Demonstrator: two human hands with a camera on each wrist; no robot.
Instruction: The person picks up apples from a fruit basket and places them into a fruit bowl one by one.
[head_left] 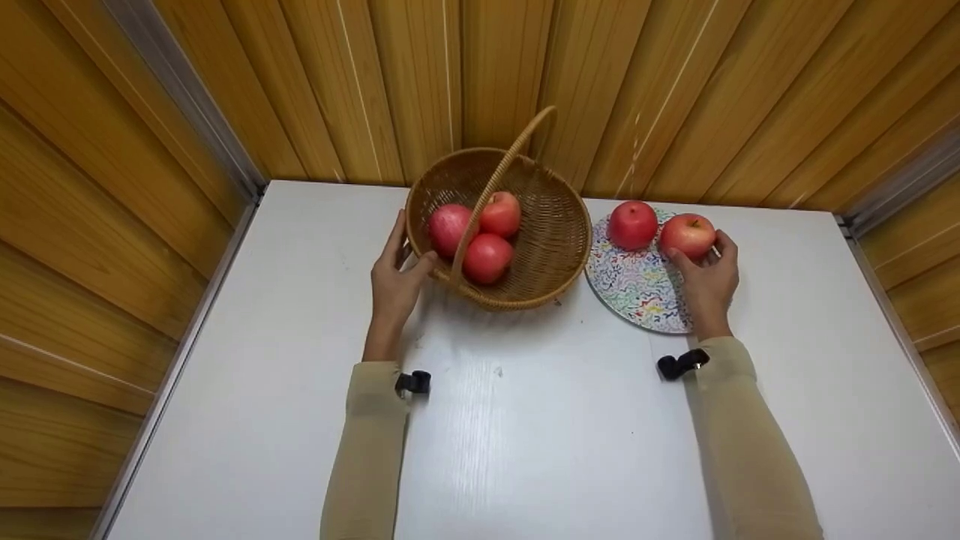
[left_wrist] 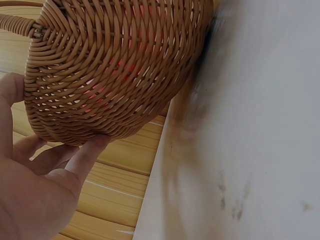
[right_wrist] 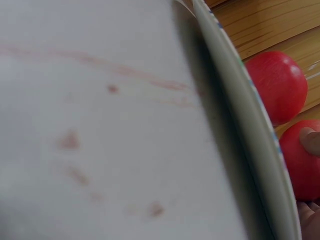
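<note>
A brown wicker basket (head_left: 551,247) with an arched handle stands at the back of the table, with three red apples (head_left: 488,259) inside on its left side. My left hand (head_left: 396,289) grips the basket's left side, thumb at the rim and fingers against the woven wall (left_wrist: 115,65). To the right of the basket lies a round plate (head_left: 637,292) with a multicoloured squiggle pattern. My right hand (head_left: 709,289) grips a red apple (head_left: 688,234) at the plate's back right. Beside it on the plate sits another red apple (head_left: 632,225).
The white table (head_left: 525,435) ends at a wood-plank wall (head_left: 495,67) right behind the basket and plate. More planks with metal edging (head_left: 180,330) flank both sides. Small dark cameras (head_left: 682,364) sit on both wrists.
</note>
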